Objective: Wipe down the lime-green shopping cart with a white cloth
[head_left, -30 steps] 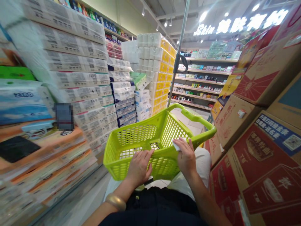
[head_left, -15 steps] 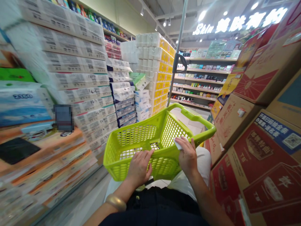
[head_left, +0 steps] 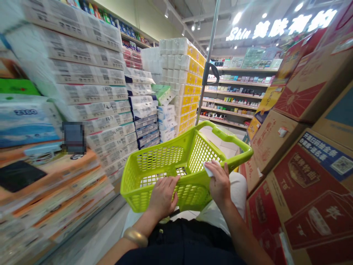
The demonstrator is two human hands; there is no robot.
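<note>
A lime-green plastic shopping basket with perforated walls tilts in front of me, over my lap. My left hand is closed over its near rim, fingers on top and thumb against the outer wall. Farther right, my right hand presses a folded white tissue against the inside of the near rim, close to the handle end. The basket's long green handle rises at the right. Through the holes in the basket's bottom, nothing inside is visible but bare lattice.
Stacked wrapped tissue packs rise at the left, and a dark phone lies on an orange pack. Cardboard cartons stand close on my right. A metal pole and stocked shelves are behind the basket.
</note>
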